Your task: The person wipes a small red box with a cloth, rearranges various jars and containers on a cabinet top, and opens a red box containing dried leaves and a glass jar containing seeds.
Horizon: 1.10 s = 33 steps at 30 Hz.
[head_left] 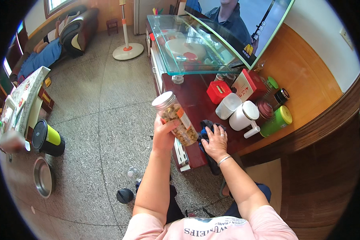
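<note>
My left hand [165, 132] is closed around a clear plastic jar [184, 132] with a silver screw lid, tilted and held over the front edge of the dark red cabinet [183, 94]. Small brownish-yellow pieces fill much of the jar, which bears an orange and white label. On the cabinet top, my right hand [216, 141] presses on a dark cloth [208, 124] with blue patches; part of the cloth hangs over the edge. Just beyond that hand stand a white lidded jug [241, 118], a translucent plastic container [228, 105] and a red plastic container [219, 91].
Further right are a red box [249, 85], a dark red lidded vessel and a green canister [277, 121]. A glass shelf [174, 70] and a television [228, 27] are behind. Leftward are a bin [49, 138], a metal basin [43, 177] and a person lying on a sofa.
</note>
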Available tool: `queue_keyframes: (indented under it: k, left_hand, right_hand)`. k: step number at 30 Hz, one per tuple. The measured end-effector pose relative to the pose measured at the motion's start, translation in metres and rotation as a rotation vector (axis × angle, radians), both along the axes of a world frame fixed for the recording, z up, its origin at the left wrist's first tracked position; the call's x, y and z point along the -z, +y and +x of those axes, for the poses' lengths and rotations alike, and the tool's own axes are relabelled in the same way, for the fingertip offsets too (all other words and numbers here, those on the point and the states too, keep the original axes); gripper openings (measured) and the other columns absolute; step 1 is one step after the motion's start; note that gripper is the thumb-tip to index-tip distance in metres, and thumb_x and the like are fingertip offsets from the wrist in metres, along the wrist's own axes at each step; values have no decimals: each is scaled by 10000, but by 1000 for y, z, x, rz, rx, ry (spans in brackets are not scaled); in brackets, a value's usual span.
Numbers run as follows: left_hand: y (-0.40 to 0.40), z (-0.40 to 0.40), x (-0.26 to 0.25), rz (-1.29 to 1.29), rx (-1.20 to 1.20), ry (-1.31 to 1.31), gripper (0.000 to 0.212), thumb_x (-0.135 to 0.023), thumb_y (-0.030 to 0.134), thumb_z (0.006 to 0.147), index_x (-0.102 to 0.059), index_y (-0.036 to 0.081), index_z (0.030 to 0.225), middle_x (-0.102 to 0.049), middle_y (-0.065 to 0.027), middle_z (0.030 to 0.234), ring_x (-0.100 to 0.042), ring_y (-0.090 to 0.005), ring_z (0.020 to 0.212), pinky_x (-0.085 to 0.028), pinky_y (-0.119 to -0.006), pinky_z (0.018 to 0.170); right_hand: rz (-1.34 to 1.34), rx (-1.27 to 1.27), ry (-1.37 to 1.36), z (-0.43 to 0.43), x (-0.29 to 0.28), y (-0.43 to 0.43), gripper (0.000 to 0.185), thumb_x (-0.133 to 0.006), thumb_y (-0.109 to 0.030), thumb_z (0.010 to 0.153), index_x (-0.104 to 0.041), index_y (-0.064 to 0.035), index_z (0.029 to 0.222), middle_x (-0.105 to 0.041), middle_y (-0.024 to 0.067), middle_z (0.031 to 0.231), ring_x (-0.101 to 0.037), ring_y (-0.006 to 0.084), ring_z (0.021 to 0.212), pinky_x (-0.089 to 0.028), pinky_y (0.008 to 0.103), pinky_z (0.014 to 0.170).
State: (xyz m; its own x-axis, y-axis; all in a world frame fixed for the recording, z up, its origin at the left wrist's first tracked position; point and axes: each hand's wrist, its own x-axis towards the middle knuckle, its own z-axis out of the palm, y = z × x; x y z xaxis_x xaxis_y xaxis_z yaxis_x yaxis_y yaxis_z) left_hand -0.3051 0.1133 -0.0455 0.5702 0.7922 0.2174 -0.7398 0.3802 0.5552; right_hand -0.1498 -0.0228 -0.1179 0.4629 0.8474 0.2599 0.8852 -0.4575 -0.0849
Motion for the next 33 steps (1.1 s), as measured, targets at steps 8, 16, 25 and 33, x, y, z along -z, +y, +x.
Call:
queue_keyframes:
  k: [8, 16, 25, 33]
  left_hand:
    - [10, -5, 3, -25, -237, 89, 592, -604, 101, 670, -370, 23, 1209, -525, -100, 1064, -533, -224, 1001, -431, -354, 895]
    - [18, -9, 7, -167, -200, -36, 555, -589, 181, 705, -414, 19, 1206, -529, -100, 1087, -523, -221, 1012, -415, -347, 897]
    - [26, -8, 24, -212, -177, -191, 504, -510, 305, 792, -462, 16, 1202, -561, -139, 1118, -552, -294, 1022, -443, -471, 890]
    - [32, 1, 19, -224, -170, -221, 522, -518, 234, 773, -415, 13, 1234, -550, -109, 1099, -540, -244, 1020, -419, -377, 901]
  right_hand:
    - [45, 4, 8, 27, 4, 99, 500, -608, -358, 758, -523, -128, 1194, -424, 147, 1243, -355, 343, 1189, -276, 522, 985]
    - [95, 64, 5, 71, -2, 184, 454, -605, -363, 756, -557, -125, 1140, -477, 142, 1186, -398, 344, 1168, -313, 518, 962]
    - [102, -256, -76, 80, 4, 202, 449, -608, -384, 722, -570, -166, 1112, -572, 46, 1059, -484, 257, 1071, -353, 454, 894]
    - [30, -699, 15, 21, -6, 127, 461, -652, -380, 680, -591, -169, 1085, -529, 17, 1161, -427, 268, 1139, -297, 460, 973]
